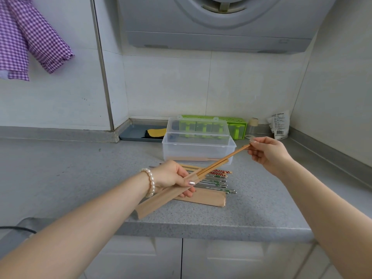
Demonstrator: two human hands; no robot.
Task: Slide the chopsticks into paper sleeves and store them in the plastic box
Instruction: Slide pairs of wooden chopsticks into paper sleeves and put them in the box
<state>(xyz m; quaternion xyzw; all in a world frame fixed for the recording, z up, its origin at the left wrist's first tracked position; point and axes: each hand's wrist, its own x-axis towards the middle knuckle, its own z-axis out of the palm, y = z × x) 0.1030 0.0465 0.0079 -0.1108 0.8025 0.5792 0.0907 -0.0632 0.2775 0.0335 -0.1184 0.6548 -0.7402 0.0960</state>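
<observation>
Head view, kitchen counter corner.

Writing: a white packet [278, 125] leans against the right-hand wall at the back, bearing a printed label and a barcode; the print is too small to read. No other lettering can be made out.

Task items:
- Wooden chopsticks [223, 159], one pair, plain light brown, held slantwise above the counter [80, 170]. Their lower ends sit inside the mouth of a paper sleeve [161, 199]; most of their length is outside it.
- The paper sleeve, tan kraft, long and narrow, tilts from lower left up toward the right.
- Spare sleeves [203, 198], same tan paper, lie flat on the counter beneath the hands.
- Loose chopsticks [216, 181], a mixed heap of metal ones and ones with red dotted ends, rest on the counter between the spare sleeves and the box.
- Plastic box [198, 151], clear, rectangular, lid [198, 126] hinged up and open at the back. One sleeved pair lies inside on its floor.

Hands:
- Left hand [175, 177], pearl bracelet [150, 183] at the wrist, closed around the upper end of the sleeve, thumb on top.
- Right hand [268, 152], raised just right of the box, fingertips pinching the upper tips of the wooden chopsticks.

Behind the box: a green holder [236, 125], a small jar [252, 126], a grey tray [134, 133].
</observation>
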